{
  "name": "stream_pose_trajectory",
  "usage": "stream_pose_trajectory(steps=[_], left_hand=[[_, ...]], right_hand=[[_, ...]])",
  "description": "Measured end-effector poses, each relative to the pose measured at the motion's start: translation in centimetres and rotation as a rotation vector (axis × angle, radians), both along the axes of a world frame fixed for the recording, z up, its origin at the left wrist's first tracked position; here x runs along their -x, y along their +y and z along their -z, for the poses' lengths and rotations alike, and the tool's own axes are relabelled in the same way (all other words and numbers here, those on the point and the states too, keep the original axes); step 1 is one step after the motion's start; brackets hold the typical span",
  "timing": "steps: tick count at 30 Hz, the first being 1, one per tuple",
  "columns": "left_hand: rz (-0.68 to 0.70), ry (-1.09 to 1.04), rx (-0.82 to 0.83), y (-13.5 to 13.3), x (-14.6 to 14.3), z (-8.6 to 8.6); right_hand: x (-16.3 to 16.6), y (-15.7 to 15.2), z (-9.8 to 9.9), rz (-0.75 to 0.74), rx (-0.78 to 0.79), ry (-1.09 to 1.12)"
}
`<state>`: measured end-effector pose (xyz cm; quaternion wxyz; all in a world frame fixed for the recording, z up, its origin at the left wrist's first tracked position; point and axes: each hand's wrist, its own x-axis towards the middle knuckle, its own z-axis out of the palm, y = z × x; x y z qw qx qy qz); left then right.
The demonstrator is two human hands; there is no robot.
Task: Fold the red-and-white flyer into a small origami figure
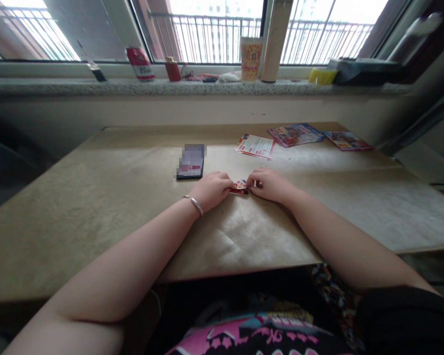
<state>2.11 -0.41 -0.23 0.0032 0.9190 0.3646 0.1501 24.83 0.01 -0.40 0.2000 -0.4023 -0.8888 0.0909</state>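
My left hand (211, 188) and my right hand (269, 184) meet at the middle of the brown paper-covered table (96, 207). Both pinch a small folded piece of red and white printed paper (240, 186) that lies on the table between them. The fingers of each hand are curled tight over its ends, so most of the paper is hidden. A silver bangle sits on my left wrist.
A dark phone (191, 162) lies just beyond my left hand. Three printed leaflets (256, 146) (295, 134) (347, 141) lie at the far right. The windowsill holds a red can (140, 64), a paper cup (251, 58), a wooden block and small clutter.
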Motion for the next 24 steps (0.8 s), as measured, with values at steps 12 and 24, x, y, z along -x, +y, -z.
stream_pose_trajectory(steps=[12,24], left_hand=[[-0.006,0.170,-0.016,-1.1,0.0,-1.1],[0.004,0.143,-0.107,-0.4,-0.2,-0.2]], right_hand=[[-0.2,0.0,-0.2,-0.006,0.041,-0.008],[0.1,-0.3,-0.5,0.165,-0.031,-0.110]])
